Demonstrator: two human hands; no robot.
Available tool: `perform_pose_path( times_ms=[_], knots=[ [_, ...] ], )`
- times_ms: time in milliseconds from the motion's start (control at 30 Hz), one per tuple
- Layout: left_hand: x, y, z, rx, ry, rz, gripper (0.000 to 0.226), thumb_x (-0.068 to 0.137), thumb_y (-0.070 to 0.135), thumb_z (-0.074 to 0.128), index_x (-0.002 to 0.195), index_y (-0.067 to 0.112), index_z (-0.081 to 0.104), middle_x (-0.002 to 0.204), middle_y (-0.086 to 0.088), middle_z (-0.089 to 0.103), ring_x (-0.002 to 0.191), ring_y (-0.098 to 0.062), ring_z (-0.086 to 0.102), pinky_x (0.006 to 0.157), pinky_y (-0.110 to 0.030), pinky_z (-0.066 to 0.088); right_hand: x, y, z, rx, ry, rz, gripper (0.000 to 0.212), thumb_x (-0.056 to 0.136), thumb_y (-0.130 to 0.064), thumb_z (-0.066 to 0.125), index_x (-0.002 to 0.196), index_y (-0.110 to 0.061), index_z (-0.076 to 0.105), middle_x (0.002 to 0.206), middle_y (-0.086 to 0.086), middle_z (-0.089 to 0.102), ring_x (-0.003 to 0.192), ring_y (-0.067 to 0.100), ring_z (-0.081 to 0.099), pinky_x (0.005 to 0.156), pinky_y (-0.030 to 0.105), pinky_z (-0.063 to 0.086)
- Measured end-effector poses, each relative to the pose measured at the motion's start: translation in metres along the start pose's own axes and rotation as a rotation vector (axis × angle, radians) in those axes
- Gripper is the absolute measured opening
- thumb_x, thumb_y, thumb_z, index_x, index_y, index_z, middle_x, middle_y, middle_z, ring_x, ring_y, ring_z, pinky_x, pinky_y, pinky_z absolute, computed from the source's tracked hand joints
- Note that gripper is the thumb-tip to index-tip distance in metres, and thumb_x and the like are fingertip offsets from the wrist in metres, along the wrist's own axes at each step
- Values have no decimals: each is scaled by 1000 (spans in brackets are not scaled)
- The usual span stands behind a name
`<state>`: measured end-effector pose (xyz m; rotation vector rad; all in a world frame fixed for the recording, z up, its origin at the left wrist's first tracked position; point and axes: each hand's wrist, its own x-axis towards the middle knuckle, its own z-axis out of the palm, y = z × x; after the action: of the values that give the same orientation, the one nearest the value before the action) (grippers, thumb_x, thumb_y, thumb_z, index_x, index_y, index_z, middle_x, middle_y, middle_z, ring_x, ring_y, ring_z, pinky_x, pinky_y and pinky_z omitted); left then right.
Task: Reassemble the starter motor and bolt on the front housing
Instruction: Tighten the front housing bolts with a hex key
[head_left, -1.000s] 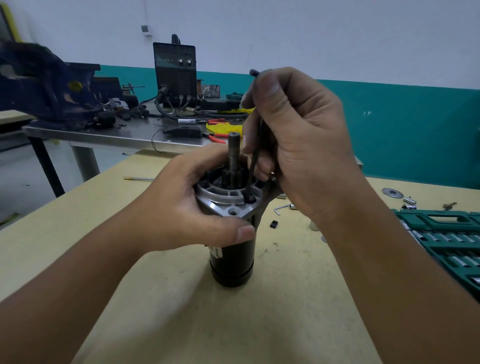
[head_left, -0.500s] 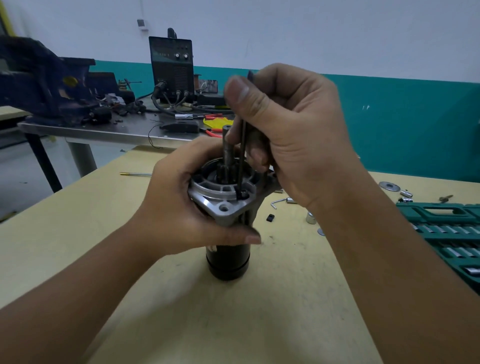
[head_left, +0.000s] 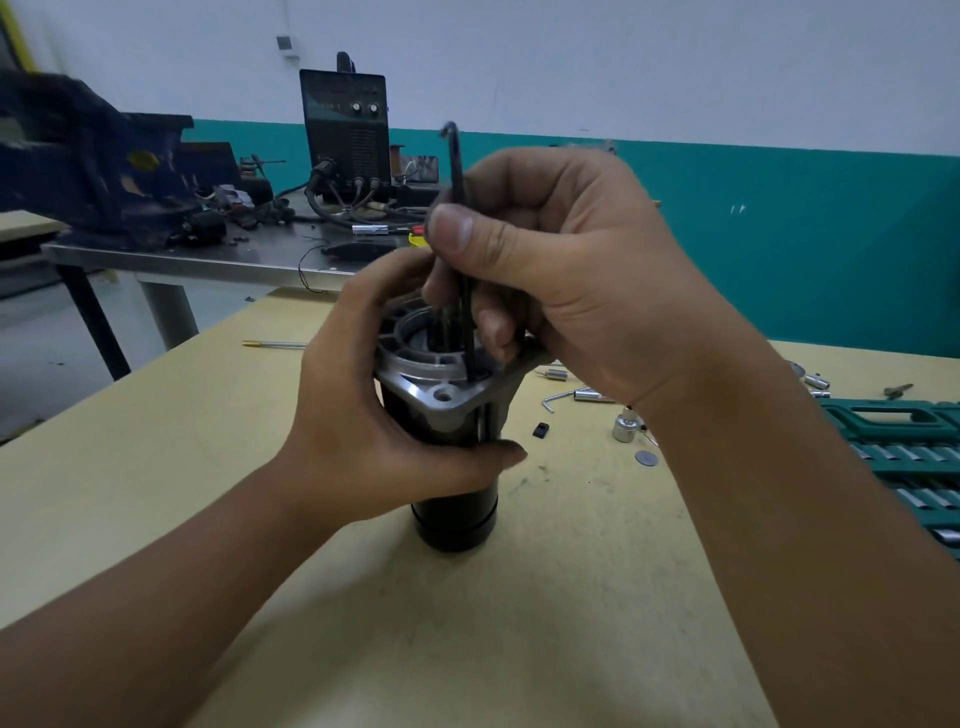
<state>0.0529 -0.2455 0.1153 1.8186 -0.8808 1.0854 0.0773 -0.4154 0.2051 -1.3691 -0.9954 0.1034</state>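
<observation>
The starter motor stands upright on the yellow worktop, its black body at the bottom and the grey front housing on top. The left hand wraps around the housing and the upper body, thumb across the front. The right hand has its grip clamped on a black hex key, thumb and curled fingers pinching the long shaft; the key stands almost vertical and its lower end sits in a bolt recess on the housing flange, while its bent end sticks out above the hand. The motor shaft is mostly hidden behind the fingers. To the right lie a small hex key, loose sockets, a washer and an open green socket set case. Farther back a metal table carries a blue bench vise and a dark welding machine with cables. No writing is readable anywhere.
</observation>
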Motion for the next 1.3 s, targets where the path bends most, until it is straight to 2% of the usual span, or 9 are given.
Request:
perform_pose_path(
  times_ms=[67,233,367,633,767,867,1000,1100,1300],
  knots=[
    [-3,2,3,69,32,37,97,62,39,92,137,7,40,133,22,52,124,-3,58,103,-24,48,0,0,1,-2,26,10,8,91,-10,71,91,-6,64,68,12,72,39,12,54,39,22,45],
    [-9,1,10,182,69,84,72,66,33,86,123,9,50,123,-8,53,112,-24,61,94,-31,51,1,1,2,-4,51,5,16,88,-12,75,83,-10,60,64,12,69,37,12,52,39,20,43],
    [-7,-1,9,217,52,93,59,68,32,84,112,10,52,117,-15,54,103,-30,60,90,-29,49,2,3,1,4,55,9,19,88,-13,76,81,-12,58,65,14,69,37,12,52,39,20,42],
    [-3,-1,6,112,-7,70,43,69,22,73,106,9,56,111,-13,52,103,-25,57,87,-28,46,2,2,-2,35,17,23,7,94,-11,69,88,-10,67,70,12,72,41,15,57,41,22,45],
    [-1,4,8,173,30,50,52,66,39,87,103,16,59,113,-17,56,105,-24,60,91,-27,49,3,6,0,52,141,-22,12,92,-10,71,82,-10,64,61,10,67,35,12,49,39,20,39],
    [-2,7,10,182,72,21,52,66,35,89,101,18,55,111,-17,57,102,-23,60,89,-25,48,3,5,1,29,129,-18,14,92,-9,72,82,-10,62,60,7,66,35,10,46,37,18,37],
    [-1,3,5,88,5,9,47,67,29,85,102,19,55,110,-17,56,99,-35,61,84,-35,51,1,1,0,11,101,25,12,92,-12,73,87,-8,63,63,8,67,38,11,49,38,20,40],
    [2,-2,0,-8,-54,6,49,67,26,81,105,32,51,109,-8,52,95,-32,58,80,-36,48,0,0,0,-1,94,38,12,91,-12,74,90,-7,63,67,11,69,42,14,55,41,23,45],
    [5,-11,-6,-86,-118,0,39,69,20,77,100,20,53,110,-2,52,96,-28,57,79,-34,47,2,2,6,-23,154,15,9,95,-12,70,88,-11,64,67,11,69,42,17,56,40,24,44]
  ],
)
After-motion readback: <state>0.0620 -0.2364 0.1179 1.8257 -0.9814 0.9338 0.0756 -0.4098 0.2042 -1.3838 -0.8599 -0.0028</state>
